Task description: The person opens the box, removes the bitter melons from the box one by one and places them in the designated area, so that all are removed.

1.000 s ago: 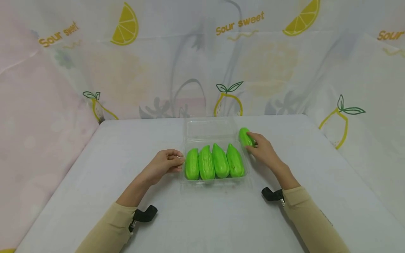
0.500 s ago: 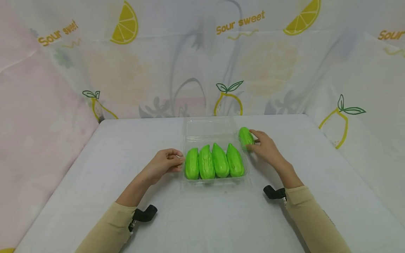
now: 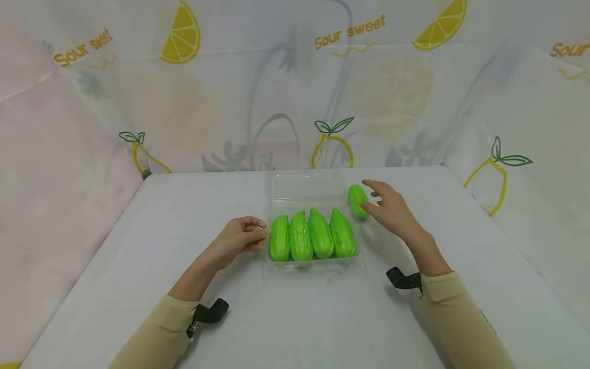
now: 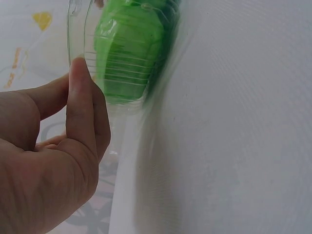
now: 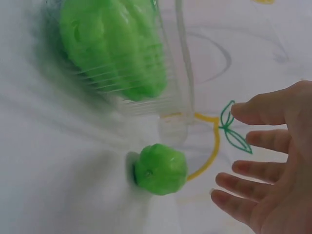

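A clear plastic clamshell box [image 3: 313,264] stands with its lid [image 3: 304,187] folded back. Several bright green, ridged, cucumber-like vegetables [image 3: 300,237] lie side by side inside. At the box's left side my left hand [image 3: 239,237] pinches the rim between thumb and fingers, as the left wrist view shows. One more green vegetable [image 3: 357,202] rests on the table just beyond the box's back right corner. My right hand [image 3: 389,207] is beside it with fingers spread; in the right wrist view a gap shows between fingers and vegetable [image 5: 163,169].
The white table [image 3: 295,318] ends at a printed cloth backdrop [image 3: 276,92] with lemon drawings at the back and sides. Black wrist mounts [image 3: 212,311] stick out from both sleeves.
My right hand has let go of the loose vegetable, its fingers spreading as it drew slightly right. The vegetable stays behind the box's right corner. My left hand has kept its place.
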The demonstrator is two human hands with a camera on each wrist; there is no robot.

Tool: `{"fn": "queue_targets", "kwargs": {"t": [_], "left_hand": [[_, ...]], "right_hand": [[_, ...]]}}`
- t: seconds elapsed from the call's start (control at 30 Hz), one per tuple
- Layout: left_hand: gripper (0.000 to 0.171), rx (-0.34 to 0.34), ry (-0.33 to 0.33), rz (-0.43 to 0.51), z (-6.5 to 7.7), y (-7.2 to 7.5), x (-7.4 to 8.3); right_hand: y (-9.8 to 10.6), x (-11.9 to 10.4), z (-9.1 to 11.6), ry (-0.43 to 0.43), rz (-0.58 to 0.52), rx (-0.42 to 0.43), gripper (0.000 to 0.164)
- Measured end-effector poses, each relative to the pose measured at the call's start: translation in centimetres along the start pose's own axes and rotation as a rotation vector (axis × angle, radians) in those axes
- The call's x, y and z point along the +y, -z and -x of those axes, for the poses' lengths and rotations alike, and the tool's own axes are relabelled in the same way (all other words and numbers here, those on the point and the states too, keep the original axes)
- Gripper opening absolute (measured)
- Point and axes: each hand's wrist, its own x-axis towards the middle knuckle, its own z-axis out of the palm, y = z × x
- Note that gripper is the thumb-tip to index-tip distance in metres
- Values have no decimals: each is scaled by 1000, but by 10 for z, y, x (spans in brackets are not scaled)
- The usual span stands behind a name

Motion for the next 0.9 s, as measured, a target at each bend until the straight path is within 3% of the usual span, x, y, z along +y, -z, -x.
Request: {"fn": "queue_targets", "kwargs": {"t": [0.4,0.67,0.9], "left_hand": [[33,-2,-2,8,2,-2,3],[33,-2,-11,5,2,0,2],[33,0,-10,2,1,-1,1]], "right_hand": [[3,-26,8,94,1,-33,60],[-15,-43,13,132,-25,-100,61],[-29,-53,19,99,36,-183,64]]}}
